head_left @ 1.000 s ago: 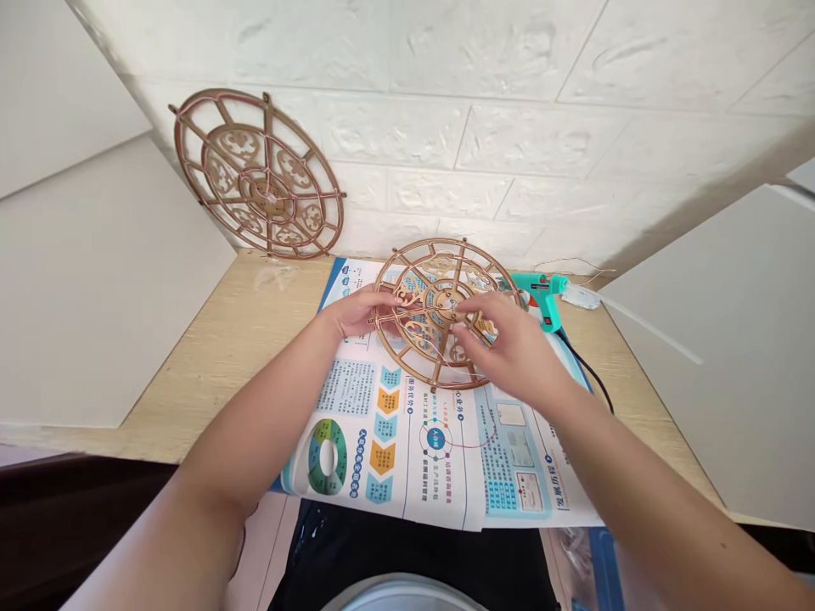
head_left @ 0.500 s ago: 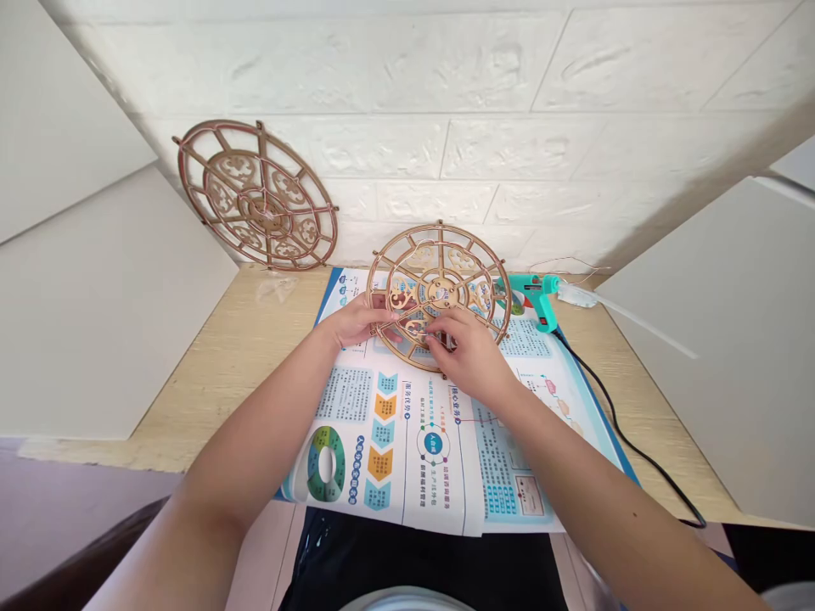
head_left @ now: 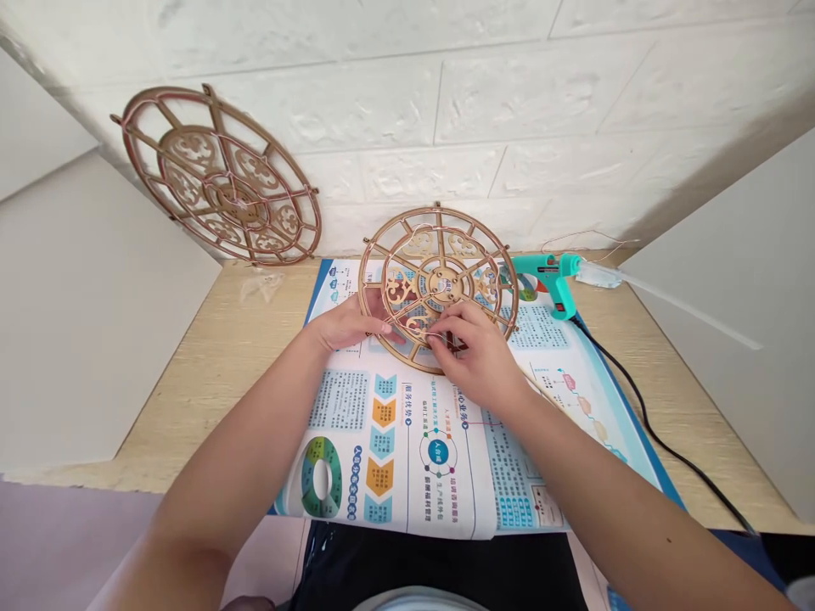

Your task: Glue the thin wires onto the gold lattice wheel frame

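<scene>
A round wooden fretwork wheel (head_left: 438, 284) stands tilted up on a printed poster (head_left: 407, 441) in the middle of the table. My left hand (head_left: 347, 327) grips the wheel's lower left rim. At the wheel's lower middle, my right hand (head_left: 474, 352) pinches a thin wire against the spokes. Fine wire runs across the wheel's front.
A second, darker fretwork wheel (head_left: 220, 182) leans against the white brick wall at the back left. A teal hot glue gun (head_left: 551, 276) lies at the back right, its black cord (head_left: 655, 433) trailing toward the table's right edge. White panels flank the wooden table (head_left: 229, 356).
The wheel has been raised from nearly flat to more upright. My right hand has shifted from the hub's right side to the lower middle. The view has moved closer.
</scene>
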`<action>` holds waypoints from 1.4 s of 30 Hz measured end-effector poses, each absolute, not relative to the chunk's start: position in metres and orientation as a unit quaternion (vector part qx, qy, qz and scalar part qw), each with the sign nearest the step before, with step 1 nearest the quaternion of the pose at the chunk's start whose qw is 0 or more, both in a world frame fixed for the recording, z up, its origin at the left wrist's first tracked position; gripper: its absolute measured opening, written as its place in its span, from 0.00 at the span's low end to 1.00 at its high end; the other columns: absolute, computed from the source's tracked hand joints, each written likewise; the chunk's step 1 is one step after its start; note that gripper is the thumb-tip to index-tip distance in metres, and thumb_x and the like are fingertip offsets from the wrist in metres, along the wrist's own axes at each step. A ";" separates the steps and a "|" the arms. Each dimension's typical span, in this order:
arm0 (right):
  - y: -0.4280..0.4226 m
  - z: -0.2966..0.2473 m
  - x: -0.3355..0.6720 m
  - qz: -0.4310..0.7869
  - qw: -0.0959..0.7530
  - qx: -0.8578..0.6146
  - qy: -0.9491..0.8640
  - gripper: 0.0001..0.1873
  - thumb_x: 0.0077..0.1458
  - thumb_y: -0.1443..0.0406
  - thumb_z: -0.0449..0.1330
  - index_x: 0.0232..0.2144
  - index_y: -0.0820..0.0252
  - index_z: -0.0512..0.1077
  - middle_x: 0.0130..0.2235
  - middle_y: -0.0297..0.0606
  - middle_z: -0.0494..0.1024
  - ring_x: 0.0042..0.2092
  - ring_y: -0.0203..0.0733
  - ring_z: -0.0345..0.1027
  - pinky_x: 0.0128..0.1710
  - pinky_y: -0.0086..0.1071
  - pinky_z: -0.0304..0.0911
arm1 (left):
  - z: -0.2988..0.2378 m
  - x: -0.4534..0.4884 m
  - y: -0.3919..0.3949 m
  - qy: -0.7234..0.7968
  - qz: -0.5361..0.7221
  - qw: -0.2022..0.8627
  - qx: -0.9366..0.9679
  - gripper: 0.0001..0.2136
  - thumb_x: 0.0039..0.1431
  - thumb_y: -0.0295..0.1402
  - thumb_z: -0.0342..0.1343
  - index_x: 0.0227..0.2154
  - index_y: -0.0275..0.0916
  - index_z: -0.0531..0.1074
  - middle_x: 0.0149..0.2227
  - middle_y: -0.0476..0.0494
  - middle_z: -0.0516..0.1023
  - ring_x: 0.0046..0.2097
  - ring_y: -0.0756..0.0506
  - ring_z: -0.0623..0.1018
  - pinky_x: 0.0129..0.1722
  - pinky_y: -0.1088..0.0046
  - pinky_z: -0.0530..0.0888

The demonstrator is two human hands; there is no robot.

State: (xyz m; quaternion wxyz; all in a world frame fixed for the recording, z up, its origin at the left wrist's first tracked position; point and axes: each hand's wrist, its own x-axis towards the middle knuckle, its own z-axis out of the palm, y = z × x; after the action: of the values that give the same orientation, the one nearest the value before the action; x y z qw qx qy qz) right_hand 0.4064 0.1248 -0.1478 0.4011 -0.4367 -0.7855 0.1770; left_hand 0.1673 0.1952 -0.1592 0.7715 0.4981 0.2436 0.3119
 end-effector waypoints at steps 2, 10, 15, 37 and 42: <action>0.124 -0.148 0.406 0.185 0.400 -0.440 -0.782 0.04 0.62 0.69 0.61 0.36 0.57 0.76 0.42 0.43 0.75 0.44 0.47 0.73 0.40 0.42 0.71 | -0.159 0.166 0.197 0.236 0.307 0.779 0.494 0.25 0.45 0.35 0.74 0.49 0.38 0.79 0.47 0.34 0.86 0.49 0.34 0.85 0.43 0.61 0.82; 0.124 -0.151 0.404 0.176 0.409 -0.434 -0.783 0.06 0.66 0.68 0.61 0.42 0.59 0.79 0.43 0.43 0.75 0.47 0.48 0.72 0.46 0.44 0.72 | -0.161 0.166 0.201 0.222 0.297 0.791 0.488 0.22 0.50 0.42 0.67 0.47 0.35 0.80 0.46 0.32 0.86 0.49 0.31 0.84 0.45 0.57 0.81; 0.124 -0.152 0.404 0.173 0.403 -0.434 -0.787 0.06 0.66 0.69 0.60 0.41 0.59 0.79 0.42 0.43 0.75 0.46 0.47 0.72 0.44 0.44 0.72 | -0.165 0.167 0.200 0.216 0.300 0.779 0.506 0.25 0.43 0.31 0.73 0.48 0.39 0.80 0.47 0.36 0.86 0.48 0.35 0.85 0.45 0.61 0.81; 0.126 -0.153 0.406 0.142 0.400 -0.423 -0.801 0.06 0.65 0.69 0.61 0.43 0.60 0.77 0.42 0.44 0.75 0.44 0.46 0.73 0.42 0.42 0.72 | -0.170 0.160 0.206 0.228 0.253 0.766 0.545 0.36 0.42 0.33 0.76 0.58 0.40 0.76 0.55 0.32 0.83 0.56 0.29 0.82 0.46 0.56 0.84; 0.123 -0.136 0.409 0.046 0.462 -0.368 -0.806 0.06 0.66 0.70 0.58 0.41 0.58 0.74 0.41 0.43 0.78 0.44 0.47 0.73 0.44 0.45 0.70 | -0.167 0.160 0.205 0.211 0.246 0.765 0.556 0.27 0.47 0.30 0.75 0.53 0.41 0.80 0.53 0.35 0.84 0.51 0.36 0.84 0.42 0.65 0.84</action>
State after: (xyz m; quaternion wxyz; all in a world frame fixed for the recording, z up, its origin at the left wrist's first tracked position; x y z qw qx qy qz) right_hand 0.4094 0.1226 -0.1358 0.4619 -0.3679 -0.8058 0.0456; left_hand 0.1604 0.2050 -0.1672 0.7653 0.5560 0.2114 0.2460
